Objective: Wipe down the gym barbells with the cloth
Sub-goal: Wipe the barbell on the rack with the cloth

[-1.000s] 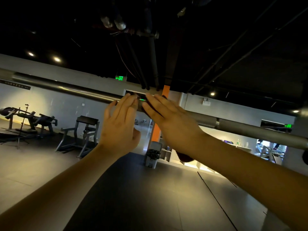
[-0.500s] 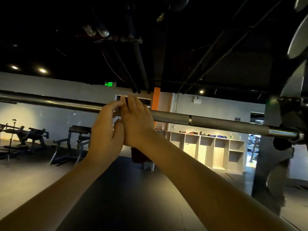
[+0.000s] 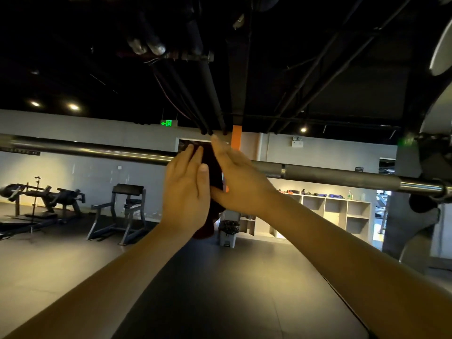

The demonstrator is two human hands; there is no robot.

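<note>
- The long grey steel barbell (image 3: 97, 151) is seen running level across the view. Its smooth stretch to the left of the fingers is uncovered.
- The left hand (image 3: 186, 194) is laid flat, with its fingers (image 3: 194, 156) straight and held together against the cloth's left side. Nothing is clamped by them.
- The dark red cloth (image 3: 213, 167) is draped over the bar between the two sets of fingers, and its tail hangs below the palms.
- The right hand (image 3: 238, 182) is pressed on from the right, with its fingers (image 3: 220, 149) straight and the thumb spread underneath.
- Right of the fingers, the knurled grey stretch (image 3: 342, 177) lies bare as far as the grey rack (image 3: 406, 167).
- The step in hand is judged to be seating the cloth round the bar. For the next move, the cloth would need to be wrapped firmly and slid along the shaft.
</note>
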